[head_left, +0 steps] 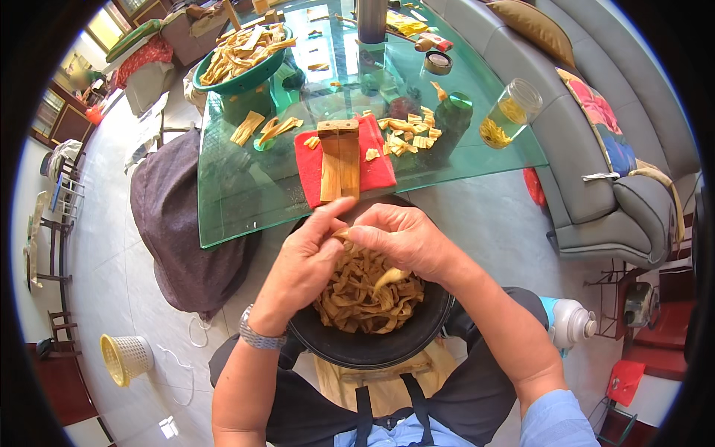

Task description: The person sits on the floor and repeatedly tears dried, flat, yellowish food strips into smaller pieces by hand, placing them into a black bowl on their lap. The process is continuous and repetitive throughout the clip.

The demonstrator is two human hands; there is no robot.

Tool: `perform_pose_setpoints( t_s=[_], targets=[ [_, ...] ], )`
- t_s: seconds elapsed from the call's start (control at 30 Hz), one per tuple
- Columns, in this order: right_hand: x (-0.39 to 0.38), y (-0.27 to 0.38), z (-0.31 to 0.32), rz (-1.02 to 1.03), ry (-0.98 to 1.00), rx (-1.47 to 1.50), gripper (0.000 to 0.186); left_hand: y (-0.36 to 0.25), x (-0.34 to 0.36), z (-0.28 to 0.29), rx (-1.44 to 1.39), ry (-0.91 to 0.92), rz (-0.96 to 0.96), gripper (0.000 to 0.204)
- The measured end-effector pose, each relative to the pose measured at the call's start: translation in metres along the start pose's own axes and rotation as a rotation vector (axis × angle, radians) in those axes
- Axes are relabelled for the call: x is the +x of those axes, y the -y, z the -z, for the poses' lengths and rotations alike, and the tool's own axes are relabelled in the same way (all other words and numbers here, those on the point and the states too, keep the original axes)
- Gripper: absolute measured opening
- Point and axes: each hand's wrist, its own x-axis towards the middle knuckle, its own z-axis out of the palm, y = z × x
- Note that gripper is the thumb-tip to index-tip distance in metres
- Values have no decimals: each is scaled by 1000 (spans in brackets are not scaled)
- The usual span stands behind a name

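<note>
My left hand (302,257), with a metal watch on its wrist, and my right hand (406,237) meet over a black basin (365,356) at my lap. Both pinch a small pale-yellow dried strip (342,233), mostly covered by the fingers. Below them, the basin holds many brown, curled dried strips (365,302), with one paler piece on top. Just beyond my fingertips, a wooden block (339,167) with a split down its middle rests on a red cloth (381,165) at the glass table's near edge.
On the glass table (261,208) are a teal bowl (212,84) heaped with pale dried strips, scattered short pieces (410,132), a glass jar (510,113) and a dark cylinder (371,21). A grey sofa (596,194) stands right; a yellow basket (126,359) sits left. A bottle (572,324) is beside my right leg.
</note>
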Motion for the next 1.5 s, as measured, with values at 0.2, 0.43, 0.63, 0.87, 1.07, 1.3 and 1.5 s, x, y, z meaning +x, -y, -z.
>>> perform_pose_setpoints(
  t_s=[0.2,0.43,0.63,0.87,1.07,1.3,1.5],
  targets=[
    [-9,15,3,-266,6,379,26,2,-2,-18,206,-15,-230,45],
    [-14,2,-19,-229,139,191,35,9,-7,-25,19,-7,-85,56],
    [-16,21,-17,-321,148,118,43,9,-1,-16,66,-304,-93,38],
    [-20,25,-6,-183,55,-158,29,4,-1,6,190,-366,-7,44],
    [-19,-6,-3,117,62,-395,25,-4,-7,6,484,-50,-354,29],
    [-27,-13,-1,30,47,-593,18,3,-15,2,585,180,-279,30],
    [-27,-17,-12,94,230,-689,20,5,-23,4,642,361,-48,23]
  ],
)
